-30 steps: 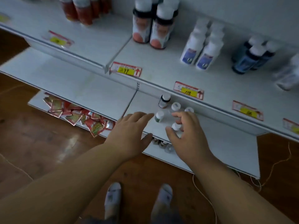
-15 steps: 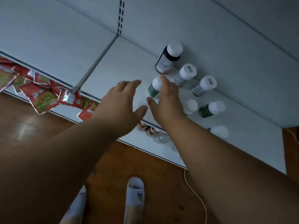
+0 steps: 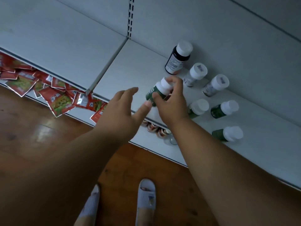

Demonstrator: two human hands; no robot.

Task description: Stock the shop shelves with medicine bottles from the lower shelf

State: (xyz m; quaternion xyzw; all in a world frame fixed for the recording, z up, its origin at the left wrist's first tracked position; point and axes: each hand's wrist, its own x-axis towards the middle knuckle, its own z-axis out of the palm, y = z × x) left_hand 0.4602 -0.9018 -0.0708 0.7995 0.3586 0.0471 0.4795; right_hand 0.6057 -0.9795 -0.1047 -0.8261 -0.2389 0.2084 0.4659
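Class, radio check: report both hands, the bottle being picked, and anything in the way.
Right hand grips green white-capped bottle. Left hand open beside it, empty. Other bottles stand right of it; nothing blocking.

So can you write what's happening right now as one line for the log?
step: picking bottle | right hand: grips green bottle | left hand: open, holds nothing | shelf: six more bottles standing

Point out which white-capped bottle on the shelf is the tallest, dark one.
The dark brown bottle at the back, nearest the shelf's rear wall. It stands taller than the small clear and green bottles in front of it, and its body is almost black.
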